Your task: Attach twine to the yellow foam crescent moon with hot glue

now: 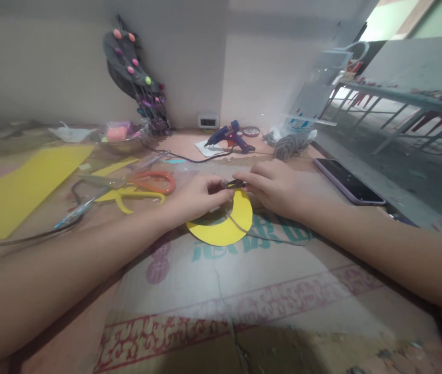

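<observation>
A yellow crescent-shaped cutout lies at the middle of the work surface, its curve toward me. Dark grey yarn is wound about its upper tip, and a loose strand trails across the crescent to the right. My left hand pinches the wrapped tip from the left with thumb and fingers. From the right, my right hand has its fingertips closed on the dark yarn at the same tip. The crescent's other end is hidden behind my left hand.
Orange-handled scissors, yellow-handled scissors and a yellow sheet lie left. Behind stand a blue glue gun and a grey yarn bundle. A phone lies right. A decorated dark crescent hangs on the wall.
</observation>
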A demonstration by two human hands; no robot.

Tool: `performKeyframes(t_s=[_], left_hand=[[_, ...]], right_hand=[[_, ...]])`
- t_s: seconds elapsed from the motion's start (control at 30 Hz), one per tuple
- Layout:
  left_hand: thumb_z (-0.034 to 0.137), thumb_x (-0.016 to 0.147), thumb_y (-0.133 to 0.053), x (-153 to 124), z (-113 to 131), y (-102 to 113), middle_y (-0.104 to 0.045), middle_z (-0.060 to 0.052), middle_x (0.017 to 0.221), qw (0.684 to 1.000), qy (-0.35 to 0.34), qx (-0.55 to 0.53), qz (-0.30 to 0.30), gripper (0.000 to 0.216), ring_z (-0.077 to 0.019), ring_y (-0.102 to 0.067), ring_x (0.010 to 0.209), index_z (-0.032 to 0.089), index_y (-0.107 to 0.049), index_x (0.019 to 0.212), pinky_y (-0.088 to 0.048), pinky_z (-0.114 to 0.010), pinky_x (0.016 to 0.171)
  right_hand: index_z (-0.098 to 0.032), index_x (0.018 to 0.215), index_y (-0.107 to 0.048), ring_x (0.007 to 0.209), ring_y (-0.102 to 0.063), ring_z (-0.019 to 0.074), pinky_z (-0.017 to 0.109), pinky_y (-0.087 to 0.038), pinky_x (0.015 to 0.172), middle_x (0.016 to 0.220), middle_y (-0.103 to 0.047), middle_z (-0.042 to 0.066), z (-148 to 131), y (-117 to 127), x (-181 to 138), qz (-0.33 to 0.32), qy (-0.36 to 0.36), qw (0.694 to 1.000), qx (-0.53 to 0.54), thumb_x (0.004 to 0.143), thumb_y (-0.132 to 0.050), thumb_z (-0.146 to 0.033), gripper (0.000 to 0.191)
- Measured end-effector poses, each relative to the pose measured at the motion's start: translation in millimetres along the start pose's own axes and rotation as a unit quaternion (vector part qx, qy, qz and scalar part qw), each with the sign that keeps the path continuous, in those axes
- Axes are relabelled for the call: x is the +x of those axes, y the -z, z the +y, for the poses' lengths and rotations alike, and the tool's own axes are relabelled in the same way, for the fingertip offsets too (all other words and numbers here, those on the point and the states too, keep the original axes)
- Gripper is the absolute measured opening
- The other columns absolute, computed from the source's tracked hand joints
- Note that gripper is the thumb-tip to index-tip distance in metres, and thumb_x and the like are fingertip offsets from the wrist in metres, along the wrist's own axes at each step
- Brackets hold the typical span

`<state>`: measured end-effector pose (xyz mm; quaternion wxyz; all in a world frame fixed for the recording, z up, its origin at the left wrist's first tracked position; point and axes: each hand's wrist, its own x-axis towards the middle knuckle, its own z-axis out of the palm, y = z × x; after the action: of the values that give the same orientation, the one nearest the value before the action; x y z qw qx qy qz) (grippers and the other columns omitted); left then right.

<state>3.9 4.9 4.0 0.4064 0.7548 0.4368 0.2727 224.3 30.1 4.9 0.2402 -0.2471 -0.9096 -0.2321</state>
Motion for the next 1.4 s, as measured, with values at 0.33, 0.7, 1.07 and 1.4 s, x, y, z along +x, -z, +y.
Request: performKeyframes(t_s=[0.33,0.7,1.07,1.4], left_hand=[[0.042,0.085,-0.055,1,-4,0,-0.065,-0.002,0.069,1.0,-0.006,0.006,0.002,0.03,-0.0118,-0.054,0.06,0.016,-0.062,0.072,-0.037,-0.022,0.052],[0.04,0.086,-0.054,0,-1,0,-0.067,-0.002,0.07,1.0,-0.003,0.005,-0.002,0.029,-0.012,-0.055,0.061,0.016,-0.063,0.072,-0.038,-0.022,0.054],[0.041,0.085,-0.056,2,-8,-1,-0.067,-0.002,0.07,1.0,-0.004,-0.014,0.008,0.028,-0.0107,-0.053,0.057,0.016,-0.064,0.075,-0.037,-0.021,0.05],[0.039,0.085,-0.057,2,-3,1,-0.064,-0.003,0.071,0.998,0.01,-0.051,-0.018,0.025,-0.01,-0.052,0.055,0.016,-0.062,0.079,-0.037,-0.021,0.049]], right_hand=[[-0.021,0.115,-0.065,0.075,-0.05,0.0186,0.033,-0.035,0.067,0.083,-0.061,0.007,-5,8,0,-0.017,-0.007,1.0,0.008,0.099,-0.04,-0.033,0.032],[-0.019,0.115,-0.066,0.072,-0.05,0.0178,0.032,-0.035,0.064,0.08,-0.062,0.007,-3,7,-1,-0.02,0.012,0.999,-0.022,0.099,-0.039,-0.033,0.033],[-0.02,0.121,-0.061,0.094,-0.06,0.0212,0.034,-0.048,0.08,0.099,-0.066,0.01,-4,1,0,0.033,-0.078,0.991,0.107,0.099,-0.04,-0.03,0.032],[-0.02,0.115,-0.065,0.1,-0.06,0.0224,0.036,-0.046,0.085,0.1,-0.068,0.009,4,-6,-1,0.041,-0.075,0.989,0.122,0.099,-0.041,-0.03,0.031]])
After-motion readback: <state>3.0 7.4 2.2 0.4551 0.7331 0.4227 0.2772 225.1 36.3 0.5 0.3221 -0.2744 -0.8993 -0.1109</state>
